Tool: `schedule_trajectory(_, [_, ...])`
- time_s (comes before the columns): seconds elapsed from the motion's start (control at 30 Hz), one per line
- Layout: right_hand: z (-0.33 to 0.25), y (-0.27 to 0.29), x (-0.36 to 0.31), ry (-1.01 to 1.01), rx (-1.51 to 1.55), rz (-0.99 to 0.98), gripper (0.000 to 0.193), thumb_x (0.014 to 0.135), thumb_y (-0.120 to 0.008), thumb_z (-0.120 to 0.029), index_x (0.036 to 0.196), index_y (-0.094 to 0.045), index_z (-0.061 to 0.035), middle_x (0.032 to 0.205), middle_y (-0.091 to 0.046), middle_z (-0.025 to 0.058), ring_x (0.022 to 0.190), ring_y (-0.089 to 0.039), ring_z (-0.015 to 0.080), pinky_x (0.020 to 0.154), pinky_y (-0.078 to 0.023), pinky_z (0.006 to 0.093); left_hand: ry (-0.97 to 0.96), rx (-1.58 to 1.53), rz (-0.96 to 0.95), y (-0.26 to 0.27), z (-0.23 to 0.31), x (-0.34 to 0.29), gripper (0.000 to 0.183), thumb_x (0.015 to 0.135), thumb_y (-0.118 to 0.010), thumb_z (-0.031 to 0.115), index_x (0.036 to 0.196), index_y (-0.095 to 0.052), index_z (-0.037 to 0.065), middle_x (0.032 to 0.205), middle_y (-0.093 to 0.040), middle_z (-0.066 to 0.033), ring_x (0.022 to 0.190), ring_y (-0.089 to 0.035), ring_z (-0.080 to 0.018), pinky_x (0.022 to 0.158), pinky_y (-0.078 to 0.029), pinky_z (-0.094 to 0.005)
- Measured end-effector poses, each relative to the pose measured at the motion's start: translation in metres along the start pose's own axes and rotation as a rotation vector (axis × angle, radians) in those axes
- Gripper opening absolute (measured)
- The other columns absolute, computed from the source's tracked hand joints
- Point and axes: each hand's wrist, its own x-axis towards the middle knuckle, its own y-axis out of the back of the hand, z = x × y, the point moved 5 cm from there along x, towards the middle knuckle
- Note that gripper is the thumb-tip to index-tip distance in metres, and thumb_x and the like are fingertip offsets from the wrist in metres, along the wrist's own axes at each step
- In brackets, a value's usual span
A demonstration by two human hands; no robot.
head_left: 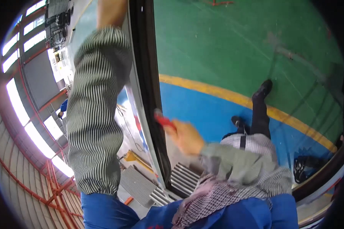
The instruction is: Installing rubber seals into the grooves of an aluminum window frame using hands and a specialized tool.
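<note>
My right hand (187, 138) is closed around a red-handled tool (165, 121). The tool's small greyish tip is close to a black strip (151, 82) along a long metal-edged frame; whether it touches cannot be made out, and blur hides its exact kind. My left arm, in a striped sleeve (95, 103), reaches far up along the other side of that frame. Only the bare wrist part of my left hand (111, 13) shows at the upper edge. Its fingers are out of the picture.
Below the frame lie ribbed grey metal plates (137, 185) and a yellow bracket (139, 160). The floor is green (218, 45) and blue, split by a yellow line (218, 91). A dark bag-like object (307, 168) sits at right. A person in blue (64, 108) is far left.
</note>
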Motion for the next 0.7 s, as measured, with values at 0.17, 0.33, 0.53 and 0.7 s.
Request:
schedule_trajectory(0.17, [-0.002,0.0,0.004,-0.05,-0.036,0.044,0.03,0.094,-0.051,-0.032,0.093,-0.055,-0.0017,0.062,-0.053,0.0111,0.053,-0.051,0.0232,0.052,-0.04,0.0388,-0.157,0.334,0.21,0.004,-0.022,-0.066,0.072,0.089,-0.056,0.021,0.146,-0.018,0.001,0.132,-0.041,-0.0215,0.114,-0.046,-0.0266,0.1,-0.036,-0.0339])
schedule_trajectory(0.33, [0.036,-0.008,-0.061,0.088,0.18,0.456,0.023,0.088,-0.061,-0.024,0.094,-0.055,-0.003,0.067,-0.049,0.0051,0.06,-0.046,0.0119,0.055,-0.04,0.0311,0.172,0.161,0.188,-0.027,-0.016,-0.315,0.063,0.094,-0.048,0.015,0.145,-0.014,0.001,0.138,-0.041,-0.0201,0.126,-0.042,-0.0299,0.104,-0.034,-0.0353])
schedule_trajectory(0.53, [0.05,-0.135,-0.065,0.185,0.301,0.527,0.051,0.079,-0.068,-0.017,0.125,-0.051,-0.0067,0.097,-0.064,0.0163,0.086,-0.062,0.0283,0.08,-0.049,0.038,0.297,0.398,0.189,0.02,-0.064,-0.585,0.076,0.085,-0.058,0.02,0.147,-0.016,0.004,0.148,-0.024,-0.0214,0.138,-0.022,-0.0328,0.112,-0.018,-0.0404])
schedule_trajectory(0.7, [0.054,-0.127,-0.064,0.199,0.174,0.537,0.046,0.079,-0.065,-0.012,0.122,-0.051,-0.0036,0.096,-0.063,0.0229,0.088,-0.061,0.0377,0.077,-0.049,0.0419,0.208,0.576,0.243,-0.006,-0.03,-0.571,0.071,0.084,-0.06,0.015,0.145,-0.026,0.004,0.143,-0.036,-0.0206,0.133,-0.034,-0.0322,0.11,-0.025,-0.0394])
